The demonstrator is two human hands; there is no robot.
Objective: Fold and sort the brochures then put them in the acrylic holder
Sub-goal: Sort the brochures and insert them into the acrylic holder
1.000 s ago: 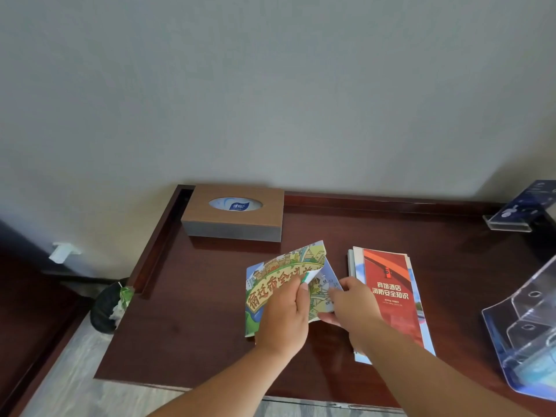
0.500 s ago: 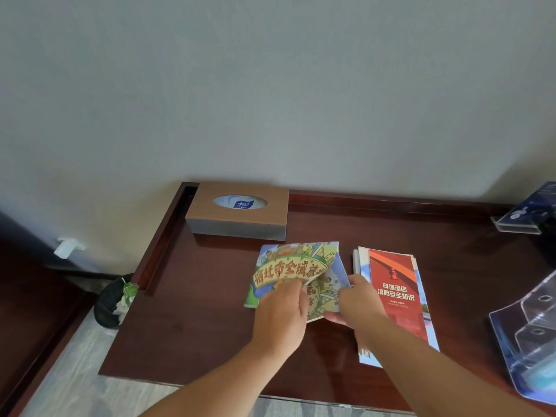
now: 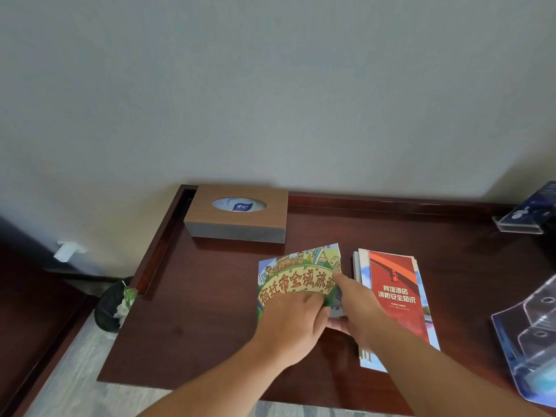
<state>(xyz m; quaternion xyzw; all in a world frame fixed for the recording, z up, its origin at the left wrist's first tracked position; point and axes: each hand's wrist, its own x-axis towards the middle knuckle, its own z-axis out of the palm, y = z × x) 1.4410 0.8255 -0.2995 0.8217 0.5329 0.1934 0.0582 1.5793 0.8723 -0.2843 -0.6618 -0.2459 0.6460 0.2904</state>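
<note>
Folding is under way on the wooden table (image 3: 210, 326), acrylic holder (image 3: 529, 335) at its right edge: just left of the red stack (image 3: 394, 296), left hand (image 3: 291, 320) grips and right hand (image 3: 361, 311) pinches the illustrated brochure (image 3: 298, 275), whose crease probably needs pressing flat next.

Desk (image 3: 192, 320) open at front left, tissue box (image 3: 237, 218) at the back, stack (image 3: 394, 296) mid-right, holder (image 3: 532, 332) far right, gap between them.

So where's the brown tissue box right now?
In the head view, the tissue box sits at the back left of the table, by the wall, just behind the cartoon map brochure.
</note>
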